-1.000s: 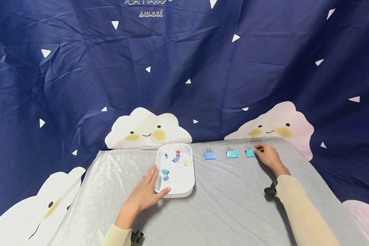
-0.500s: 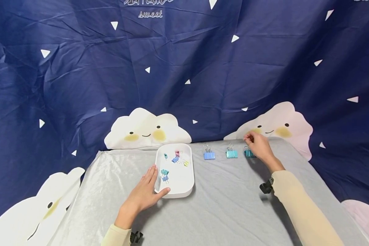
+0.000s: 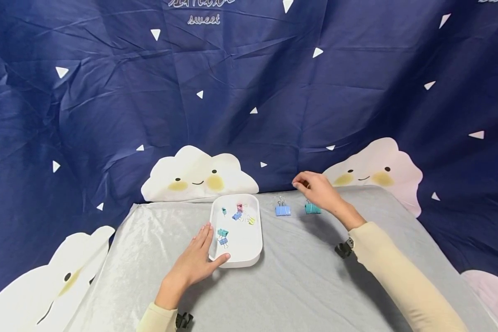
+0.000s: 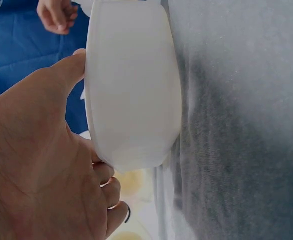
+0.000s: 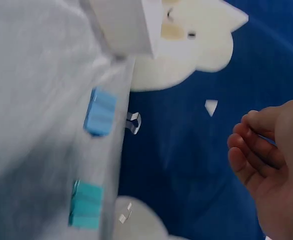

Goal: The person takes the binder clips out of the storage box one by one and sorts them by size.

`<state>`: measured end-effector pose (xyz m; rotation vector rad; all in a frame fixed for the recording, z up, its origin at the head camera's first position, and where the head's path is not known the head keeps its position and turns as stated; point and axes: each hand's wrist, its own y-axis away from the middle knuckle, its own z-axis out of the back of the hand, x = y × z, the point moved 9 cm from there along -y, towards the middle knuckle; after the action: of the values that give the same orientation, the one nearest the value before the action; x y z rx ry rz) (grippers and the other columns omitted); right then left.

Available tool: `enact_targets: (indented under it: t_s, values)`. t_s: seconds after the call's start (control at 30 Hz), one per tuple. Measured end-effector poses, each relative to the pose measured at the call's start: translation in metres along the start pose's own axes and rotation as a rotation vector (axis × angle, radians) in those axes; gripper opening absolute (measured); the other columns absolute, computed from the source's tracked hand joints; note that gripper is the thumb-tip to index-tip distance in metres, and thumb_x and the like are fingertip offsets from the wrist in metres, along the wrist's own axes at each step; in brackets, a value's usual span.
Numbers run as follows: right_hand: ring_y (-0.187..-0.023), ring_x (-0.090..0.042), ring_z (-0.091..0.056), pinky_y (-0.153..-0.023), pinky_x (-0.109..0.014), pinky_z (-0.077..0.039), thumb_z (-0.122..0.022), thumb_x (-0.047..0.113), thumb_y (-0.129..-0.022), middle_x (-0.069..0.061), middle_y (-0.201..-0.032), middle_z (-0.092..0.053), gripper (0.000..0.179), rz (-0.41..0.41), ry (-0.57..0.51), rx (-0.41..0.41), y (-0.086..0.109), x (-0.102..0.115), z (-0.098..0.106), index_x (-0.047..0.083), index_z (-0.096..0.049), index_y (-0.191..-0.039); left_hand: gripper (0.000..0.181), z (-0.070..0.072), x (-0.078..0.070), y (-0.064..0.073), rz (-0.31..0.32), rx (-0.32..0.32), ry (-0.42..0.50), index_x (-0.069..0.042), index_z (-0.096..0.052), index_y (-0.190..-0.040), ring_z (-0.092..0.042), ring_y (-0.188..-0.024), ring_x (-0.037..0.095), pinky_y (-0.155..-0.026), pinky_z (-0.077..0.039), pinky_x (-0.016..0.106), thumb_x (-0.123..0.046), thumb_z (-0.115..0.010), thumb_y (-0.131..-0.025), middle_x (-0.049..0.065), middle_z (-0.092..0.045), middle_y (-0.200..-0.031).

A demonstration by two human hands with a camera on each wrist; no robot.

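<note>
My left hand (image 3: pixel 195 258) rests against the left side and near corner of a white tray (image 3: pixel 255 240), fingers and thumb extended along its rim. In the left wrist view, that hand (image 4: pixel 51 155) touches the upper edge of the tray's white wall (image 4: pixel 134 85). My right hand (image 3: pixel 317 190) hovers above the back of the table with loosely curled fingers and nothing visible in them. Below it in the head view sits a teal binder clip (image 3: pixel 313 209); a blue binder clip (image 3: pixel 283 210) stands to its left. In the right wrist view, the hand (image 5: pixel 271 155) is apart from both clips.
Inside the tray lie several small binder clips: pink (image 3: pixel 240 207), yellow (image 3: pixel 251 221), blue (image 3: pixel 236 216) and teal (image 3: pixel 222 233). Grey cloth (image 3: pixel 290 286) covers the table. A dark blue curtain (image 3: pixel 249 69) with clouds hangs right behind it.
My right hand has let go of the rightmost teal clip, lifted and moved left; hand and wrist now cover that clip's spot. My left hand and the tray have stayed put.
</note>
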<state>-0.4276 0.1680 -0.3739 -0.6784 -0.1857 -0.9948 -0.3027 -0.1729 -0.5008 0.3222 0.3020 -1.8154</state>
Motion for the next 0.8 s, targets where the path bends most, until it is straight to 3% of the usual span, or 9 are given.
enact_targets:
  t_s: [0.27, 0.53, 0.8]
  values:
    - [-0.086, -0.014, -0.069, -0.079, -0.036, -0.060, -0.070, 0.010, -0.103, -0.002, -0.098, -0.077, 0.009, 0.134, -0.056, 0.087, -0.010, 0.061, -0.030, 0.010, -0.079, -0.106, 0.110, 0.000, 0.001, 0.000, 0.003, 0.001, -0.008, 0.000, -0.021, -0.169, -0.014, -0.167, 0.032, -0.136, -0.022, 0.053, -0.077, -0.054, -0.097, 0.014, -0.013, -0.180]
    - [-0.087, -0.013, -0.068, -0.080, -0.033, -0.060, -0.071, 0.011, -0.102, -0.001, -0.099, -0.077, 0.008, 0.261, -0.030, 0.198, -0.023, 0.114, -0.070, 0.012, -0.079, -0.105, 0.108, 0.000, -0.001, -0.001, 0.002, 0.002, -0.011, 0.000, -0.022, -0.169, -0.016, -0.167, 0.033, -0.135, -0.023, 0.054, -0.075, -0.055, -0.098, 0.015, -0.016, -0.179]
    - [-0.092, -0.013, -0.071, -0.085, -0.029, -0.062, -0.071, 0.008, -0.101, -0.001, -0.103, -0.079, 0.010, 0.345, -0.014, 0.351, -0.030, 0.151, -0.120, 0.011, -0.079, -0.105, 0.108, 0.002, 0.000, 0.000, -0.004, -0.004, -0.005, 0.000, -0.022, -0.168, -0.016, -0.167, 0.033, -0.135, -0.024, 0.055, -0.074, -0.056, -0.098, 0.015, -0.016, -0.179]
